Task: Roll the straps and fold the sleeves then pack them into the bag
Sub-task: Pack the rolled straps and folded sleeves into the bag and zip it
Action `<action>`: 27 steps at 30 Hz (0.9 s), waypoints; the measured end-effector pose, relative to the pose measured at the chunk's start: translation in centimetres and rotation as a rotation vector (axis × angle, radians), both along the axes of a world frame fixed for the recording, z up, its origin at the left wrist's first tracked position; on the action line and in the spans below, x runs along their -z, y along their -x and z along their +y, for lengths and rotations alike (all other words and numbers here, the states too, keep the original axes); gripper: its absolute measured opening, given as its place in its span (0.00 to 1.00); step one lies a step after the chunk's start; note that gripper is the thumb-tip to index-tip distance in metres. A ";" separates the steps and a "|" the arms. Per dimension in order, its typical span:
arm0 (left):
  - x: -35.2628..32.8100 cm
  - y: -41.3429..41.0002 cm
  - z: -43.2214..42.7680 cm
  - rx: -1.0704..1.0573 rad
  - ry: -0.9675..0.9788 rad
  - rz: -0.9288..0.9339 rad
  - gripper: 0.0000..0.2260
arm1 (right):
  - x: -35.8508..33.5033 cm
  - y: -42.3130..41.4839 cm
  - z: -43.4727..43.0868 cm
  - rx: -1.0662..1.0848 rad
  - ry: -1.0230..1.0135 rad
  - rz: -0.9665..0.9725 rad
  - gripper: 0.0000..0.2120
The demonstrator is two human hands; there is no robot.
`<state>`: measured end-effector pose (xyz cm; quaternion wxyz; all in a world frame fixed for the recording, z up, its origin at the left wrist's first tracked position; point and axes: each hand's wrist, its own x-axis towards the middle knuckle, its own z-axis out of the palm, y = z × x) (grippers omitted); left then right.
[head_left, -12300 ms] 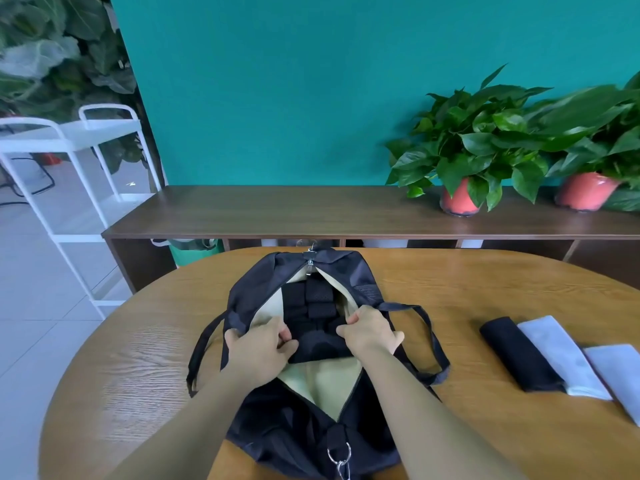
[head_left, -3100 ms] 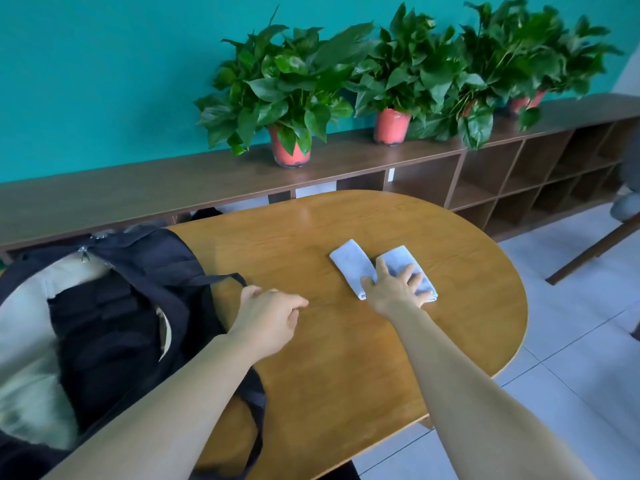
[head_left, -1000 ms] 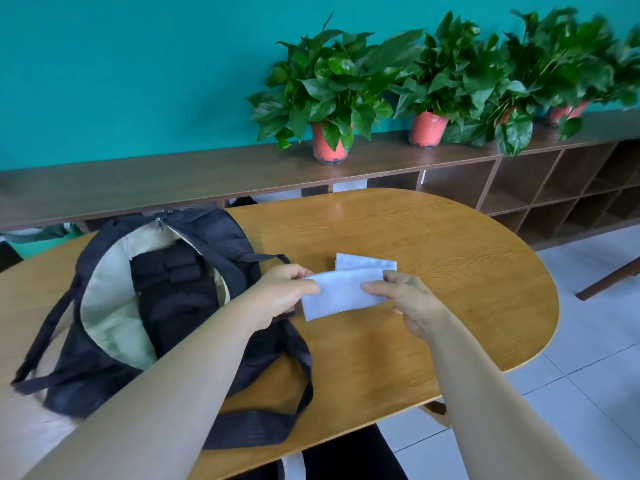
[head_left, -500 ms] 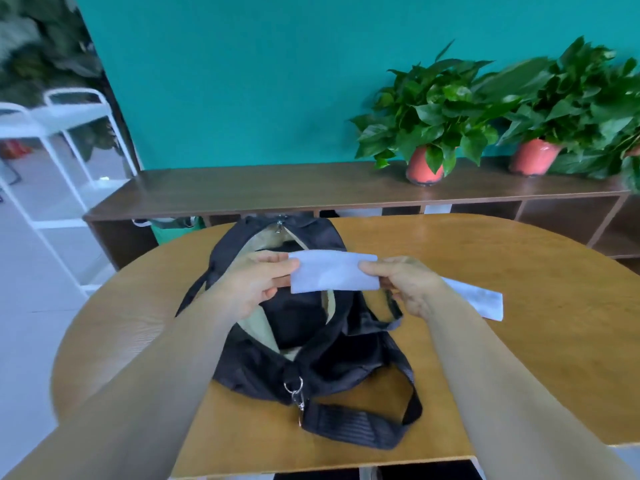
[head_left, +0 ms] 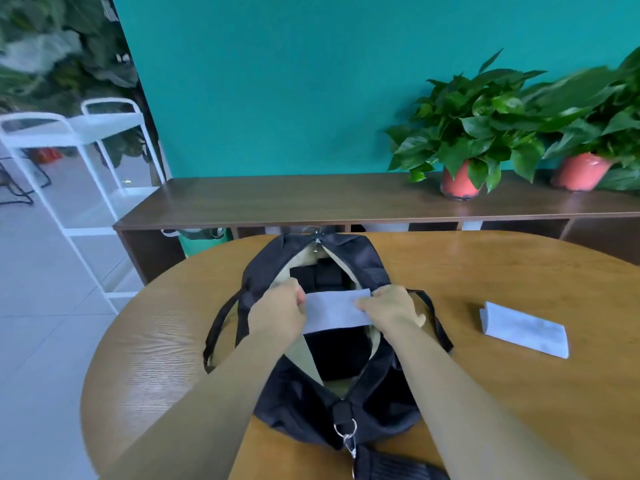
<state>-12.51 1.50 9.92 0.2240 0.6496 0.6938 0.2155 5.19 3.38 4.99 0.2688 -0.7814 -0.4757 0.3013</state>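
Note:
A black bag [head_left: 301, 396] with a beige lining lies unzipped in the middle of the wooden table [head_left: 519, 386]. Dark rolled straps [head_left: 320, 277] and a black folded piece sit inside it. Over the opening I hold a folded pale blue sleeve [head_left: 334, 311] flat between both hands. My left hand [head_left: 277, 315] pinches its left end and my right hand [head_left: 389, 308] pinches its right end. A second folded pale blue sleeve [head_left: 523, 329] lies on the table to the right of the bag.
A long dark wooden shelf unit [head_left: 346, 199] runs behind the table along the teal wall, with potted plants [head_left: 467, 136] on its right part. A white metal rack [head_left: 76, 161] stands at the left. The bag's shoulder strap with a metal clip [head_left: 348, 441] hangs near the front edge.
Both hands have carried the pale blue sleeve from table height down over the bag's opening. The view has turned left, so the second sleeve now lies further right.

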 end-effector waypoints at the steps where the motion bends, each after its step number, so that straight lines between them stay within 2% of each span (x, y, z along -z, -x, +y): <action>1: 2.8 0.2 -1.6 -0.073 -0.032 0.114 0.09 | 0.1 0.2 0.3 -0.007 0.013 -0.029 0.11; 2: 3.8 -0.1 -1.2 0.057 0.009 0.199 0.11 | 0.3 0.3 0.6 -0.016 0.017 -0.052 0.10; 3: 3.9 -0.3 0.4 0.018 -0.044 0.197 0.13 | 0.6 0.5 0.9 -0.027 0.024 -0.078 0.08; 5: 5.4 0.5 -0.3 0.050 0.049 0.291 0.16 | 1.4 0.9 1.3 -0.045 0.040 -0.148 0.04; 10: 6.6 0.9 0.9 0.147 0.052 0.391 0.22 | 3.1 1.4 1.8 -0.029 0.012 -0.247 0.08; 16: 5.3 1.7 0.0 0.270 0.019 0.521 0.16 | 2.9 1.1 1.3 -0.075 -0.134 -0.340 0.10; 19: 4.5 2.1 -0.3 0.249 -0.176 0.594 0.13 | 2.4 0.6 0.2 -0.099 -0.322 -0.425 0.07; 22: 5.1 1.9 -0.3 0.265 -0.251 0.521 0.13 | 2.3 0.5 -1.1 -0.274 -0.395 -0.580 0.10; 24: 5.7 1.5 -0.4 0.307 -0.162 0.500 0.15 | 2.6 0.6 -1.7 -0.420 -0.347 -0.628 0.10; 27: 6.3 1.3 -0.3 0.334 -0.055 0.553 0.19 | 3.0 0.6 -1.6 -0.506 -0.278 -0.651 0.11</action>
